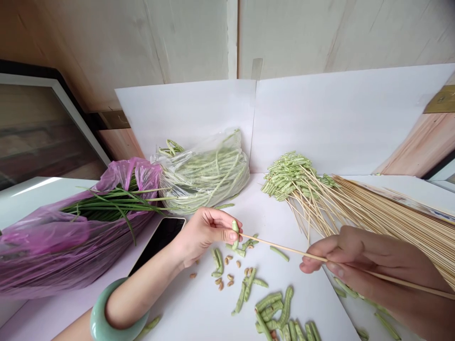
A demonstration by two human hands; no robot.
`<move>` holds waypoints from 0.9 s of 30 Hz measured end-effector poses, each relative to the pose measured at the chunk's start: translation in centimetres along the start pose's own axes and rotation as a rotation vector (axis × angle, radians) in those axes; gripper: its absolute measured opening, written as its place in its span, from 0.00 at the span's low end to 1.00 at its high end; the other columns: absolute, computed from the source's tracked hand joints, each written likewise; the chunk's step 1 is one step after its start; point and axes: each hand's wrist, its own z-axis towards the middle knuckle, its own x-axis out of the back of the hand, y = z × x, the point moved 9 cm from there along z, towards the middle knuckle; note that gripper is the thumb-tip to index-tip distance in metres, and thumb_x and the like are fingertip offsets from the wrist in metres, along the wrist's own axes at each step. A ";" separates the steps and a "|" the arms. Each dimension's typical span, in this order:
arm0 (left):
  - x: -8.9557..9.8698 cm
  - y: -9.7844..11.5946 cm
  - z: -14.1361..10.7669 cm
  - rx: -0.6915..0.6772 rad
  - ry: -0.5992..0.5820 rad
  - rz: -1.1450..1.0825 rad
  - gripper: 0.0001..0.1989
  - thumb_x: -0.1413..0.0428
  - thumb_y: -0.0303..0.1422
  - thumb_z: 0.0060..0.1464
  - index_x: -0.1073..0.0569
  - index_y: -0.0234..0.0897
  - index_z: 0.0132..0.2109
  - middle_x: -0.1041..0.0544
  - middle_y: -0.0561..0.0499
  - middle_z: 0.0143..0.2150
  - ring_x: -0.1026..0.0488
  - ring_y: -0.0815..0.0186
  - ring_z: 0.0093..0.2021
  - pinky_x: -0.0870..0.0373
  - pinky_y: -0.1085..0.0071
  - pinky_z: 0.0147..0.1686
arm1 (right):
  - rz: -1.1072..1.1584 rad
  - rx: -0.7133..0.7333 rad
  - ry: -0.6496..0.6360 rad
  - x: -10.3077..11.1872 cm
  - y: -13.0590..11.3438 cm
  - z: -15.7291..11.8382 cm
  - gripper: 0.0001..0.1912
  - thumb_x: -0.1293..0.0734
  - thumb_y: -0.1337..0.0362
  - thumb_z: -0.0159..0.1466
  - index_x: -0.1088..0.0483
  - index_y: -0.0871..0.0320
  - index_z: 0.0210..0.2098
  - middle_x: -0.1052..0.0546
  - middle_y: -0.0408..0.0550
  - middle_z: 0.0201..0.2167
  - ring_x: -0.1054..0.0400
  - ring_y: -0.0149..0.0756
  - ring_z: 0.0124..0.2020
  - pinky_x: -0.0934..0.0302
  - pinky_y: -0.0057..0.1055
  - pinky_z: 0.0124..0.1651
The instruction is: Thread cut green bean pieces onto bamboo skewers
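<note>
bean piece: green, wrinkled, bent, pinched upright in left hand
skewer: thin, wooden, gripped in right hand, tip touching the bean

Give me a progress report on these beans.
Done: a heap of threaded skewers, back right. In hand: the left hand pinches a bean piece at the tip of a skewer in the right hand. Still to do: loose cut pieces, bagged long beans, bare skewers.

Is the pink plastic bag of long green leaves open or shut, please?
Open: the long green leaves stick out of the pink plastic bag.
</note>
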 end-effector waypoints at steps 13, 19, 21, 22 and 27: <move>0.8 -0.3 -0.2 0.050 -0.003 0.118 0.07 0.31 0.26 0.36 0.20 0.32 0.27 0.20 0.48 0.27 0.26 0.70 0.27 0.31 0.77 0.30 | 0.322 -0.056 -0.108 -2.3 3.5 -0.2 0.10 0.34 0.63 0.64 0.34 0.53 0.26 0.19 0.49 0.32 0.25 0.40 0.36 0.30 0.34 0.40; 0.6 -0.4 -0.3 0.068 -0.033 0.132 0.06 0.31 0.27 0.37 0.20 0.32 0.27 0.21 0.49 0.26 0.27 0.71 0.26 0.31 0.77 0.29 | 0.368 -0.044 -0.111 -2.4 3.6 -0.3 0.09 0.34 0.65 0.64 0.35 0.53 0.27 0.19 0.49 0.33 0.24 0.40 0.37 0.30 0.34 0.40; 0.6 -0.5 -0.3 0.077 -0.032 0.126 0.06 0.31 0.27 0.37 0.20 0.33 0.26 0.21 0.49 0.25 0.27 0.71 0.26 0.31 0.76 0.29 | 0.363 -0.058 -0.133 -2.6 3.8 -0.4 0.09 0.34 0.65 0.64 0.35 0.53 0.27 0.19 0.48 0.34 0.24 0.39 0.37 0.30 0.33 0.41; 0.6 -0.6 -0.3 0.082 -0.030 0.123 0.06 0.31 0.27 0.37 0.20 0.33 0.26 0.21 0.49 0.25 0.27 0.71 0.26 0.31 0.76 0.28 | 0.359 -0.062 -0.141 -2.7 4.0 -0.5 0.09 0.35 0.65 0.64 0.36 0.53 0.27 0.19 0.48 0.34 0.24 0.39 0.38 0.31 0.34 0.41; 0.7 -0.9 -0.2 0.099 -0.017 0.108 0.07 0.30 0.27 0.35 0.20 0.32 0.26 0.21 0.49 0.25 0.27 0.70 0.26 0.32 0.76 0.28 | 0.342 -0.091 -0.145 -2.9 4.5 -0.5 0.09 0.34 0.63 0.64 0.36 0.54 0.28 0.19 0.51 0.34 0.24 0.42 0.38 0.30 0.37 0.41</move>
